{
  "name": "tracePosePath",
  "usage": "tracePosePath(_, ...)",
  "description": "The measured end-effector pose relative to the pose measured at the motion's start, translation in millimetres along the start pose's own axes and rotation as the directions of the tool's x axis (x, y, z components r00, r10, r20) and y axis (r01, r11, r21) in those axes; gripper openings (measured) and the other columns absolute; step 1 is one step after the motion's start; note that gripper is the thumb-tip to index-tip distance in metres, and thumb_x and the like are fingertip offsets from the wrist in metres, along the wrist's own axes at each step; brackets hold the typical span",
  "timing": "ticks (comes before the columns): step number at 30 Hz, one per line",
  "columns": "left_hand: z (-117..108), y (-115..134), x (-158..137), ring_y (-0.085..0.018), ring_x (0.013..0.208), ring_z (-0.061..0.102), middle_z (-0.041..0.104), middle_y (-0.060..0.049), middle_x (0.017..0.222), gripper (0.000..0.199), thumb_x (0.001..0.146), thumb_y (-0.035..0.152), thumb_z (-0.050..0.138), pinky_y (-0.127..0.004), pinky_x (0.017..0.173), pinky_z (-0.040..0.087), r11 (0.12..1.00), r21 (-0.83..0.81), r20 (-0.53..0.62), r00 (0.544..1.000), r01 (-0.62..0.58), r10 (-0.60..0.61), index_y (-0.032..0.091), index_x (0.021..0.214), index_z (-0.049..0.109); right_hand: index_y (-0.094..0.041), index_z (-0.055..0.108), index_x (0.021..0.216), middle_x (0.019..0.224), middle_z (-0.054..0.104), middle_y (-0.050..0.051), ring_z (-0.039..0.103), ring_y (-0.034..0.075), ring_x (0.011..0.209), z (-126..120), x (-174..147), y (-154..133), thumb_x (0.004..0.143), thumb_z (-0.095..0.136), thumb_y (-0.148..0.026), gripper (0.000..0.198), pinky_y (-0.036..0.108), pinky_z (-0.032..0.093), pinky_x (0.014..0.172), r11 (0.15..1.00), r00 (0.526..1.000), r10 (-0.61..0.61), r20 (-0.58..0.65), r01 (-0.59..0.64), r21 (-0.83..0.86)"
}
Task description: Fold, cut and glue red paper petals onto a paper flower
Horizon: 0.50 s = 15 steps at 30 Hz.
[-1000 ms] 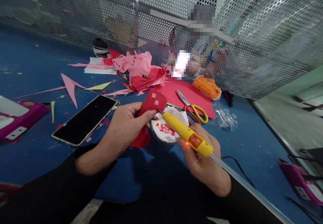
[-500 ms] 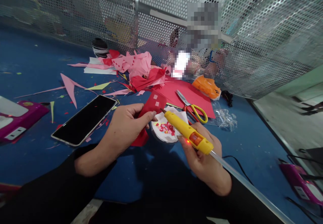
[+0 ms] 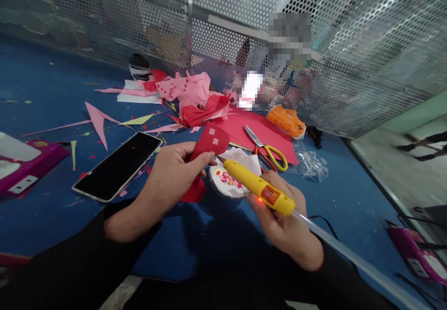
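Observation:
Between the thumb and fingers of my left hand (image 3: pixel 174 172) is a strip of red paper (image 3: pixel 221 143) bearing two small pale pink squares. My right hand (image 3: pixel 284 217) grips a yellow hot glue gun (image 3: pixel 256 182), with a long clear glue stick (image 3: pixel 335 242) trailing from its back and a red light glowing. Its dark nozzle points left, close to my left thumb and the strip's lower edge; I cannot tell if it touches. Below the nozzle sits a round white dish (image 3: pixel 223 191), lined with white paper and holding small red, pink and yellow paper bits (image 3: pixel 226 178).
A black phone (image 3: pixel 117 166) lies left, beside a purple power strip (image 3: pixel 31 165). Yellow-handled scissors (image 3: pixel 261 144) rest on a red sheet (image 3: pixel 237 131). Pink paper scraps (image 3: pixel 190 89) are heaped at the back against a perforated metal screen (image 3: pixel 223 49). An orange packet (image 3: pixel 286 120) lies right.
The glue gun's nozzle has shifted slightly left and down, off the strip's right edge toward my left thumb. The red strip has tilted a little and moved slightly left.

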<state>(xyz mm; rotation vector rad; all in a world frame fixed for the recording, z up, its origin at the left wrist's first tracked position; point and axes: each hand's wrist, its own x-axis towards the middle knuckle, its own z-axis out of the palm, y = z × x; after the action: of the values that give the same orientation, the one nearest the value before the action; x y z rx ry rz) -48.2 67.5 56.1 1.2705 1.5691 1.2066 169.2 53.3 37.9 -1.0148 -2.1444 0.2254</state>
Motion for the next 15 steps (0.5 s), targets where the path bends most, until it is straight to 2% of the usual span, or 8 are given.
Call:
tracePosePath(2, 0.1, 0.1, -0.1, -0.010, 0.042, 0.042, 0.057, 0.003, 0.051, 0.020, 0.080, 0.038, 0.071, -0.021, 0.040, 0.031, 1.000, -0.011, -0.004, 1.000, 0.009, -0.009, 0.020, 0.072, 0.076, -0.022, 0.056, 0.087, 0.075, 0.057, -0.002, 0.054, 0.013, 0.060, -0.1, -1.9, 0.8, 0.093, 0.060, -0.023, 0.008, 0.029, 0.042, 0.054, 0.992, 0.999, 0.038, -0.013, -0.036, 0.118)
tracePosePath(5, 0.2, -1.0, 0.3, -0.010, 0.042, 0.044, 0.057, 0.003, 0.051, 0.021, 0.079, 0.040, 0.072, -0.021, 0.040, 0.033, 0.999, -0.043, 0.008, 1.000, 0.021, -0.021, 0.021, 0.071, 0.076, -0.023, 0.060, 0.090, 0.075, 0.062, -0.001, 0.055, 0.013, 0.057, -2.8, -2.3, 2.0, 0.095, 0.059, -0.026, 0.005, 0.028, 0.043, 0.048, 0.944, 0.984, 0.159, -0.082, -0.128, 0.304)
tracePosePath(8, 0.5, -2.2, 1.0, -0.011, 0.044, 0.048, 0.059, 0.002, 0.053, 0.023, 0.077, 0.043, 0.073, -0.021, 0.040, 0.037, 0.997, -0.073, 0.029, 0.999, 0.040, -0.038, 0.021, 0.072, 0.076, -0.021, 0.066, 0.092, 0.068, 0.063, -0.001, 0.053, 0.013, 0.051, -10.9, 4.0, 8.5, 0.094, 0.060, -0.033, 0.013, 0.025, 0.039, 0.042, 0.901, 0.949, 0.295, -0.115, -0.236, 0.363)
tracePosePath(11, 0.9, -1.6, 1.0, -0.011, 0.043, 0.048, 0.059, 0.001, 0.054, 0.025, 0.076, 0.045, 0.074, -0.020, 0.039, 0.037, 0.995, -0.073, 0.040, 0.997, 0.064, -0.061, 0.020, 0.073, 0.075, -0.019, 0.068, 0.086, 0.063, 0.061, 0.000, 0.048, 0.012, 0.047, -23.3, 13.6, 32.4, 0.092, 0.061, -0.042, 0.025, 0.025, 0.034, 0.041, 0.878, 0.875, 0.450, -0.180, -0.397, 0.268)
tracePosePath(13, 1.0, -0.4, 0.7, -0.010, 0.044, 0.047, 0.060, 0.001, 0.054, 0.026, 0.075, 0.046, 0.074, -0.020, 0.038, 0.037, 0.995, -0.069, 0.042, 0.997, 0.073, -0.070, 0.020, 0.073, 0.075, -0.018, 0.068, 0.090, 0.068, 0.063, 0.002, 0.052, 0.015, 0.053, -32.5, 17.4, 59.9, 0.090, 0.060, -0.046, 0.029, 0.027, 0.038, 0.046, 0.847, 0.808, 0.532, -0.255, -0.509, 0.155)
tracePosePath(15, 0.9, 0.3, 0.6, -0.011, 0.045, 0.049, 0.060, 0.000, 0.055, 0.026, 0.073, 0.046, 0.075, -0.021, 0.040, 0.038, 0.994, -0.075, 0.045, 0.996, 0.078, -0.075, 0.019, 0.072, 0.075, -0.016, 0.067, 0.101, 0.078, 0.066, 0.006, 0.057, 0.019, 0.063, -41.6, 17.5, 91.6, 0.091, 0.054, -0.042, 0.030, 0.031, 0.043, 0.053, 0.844, 0.813, 0.502, -0.294, -0.535, -0.040)
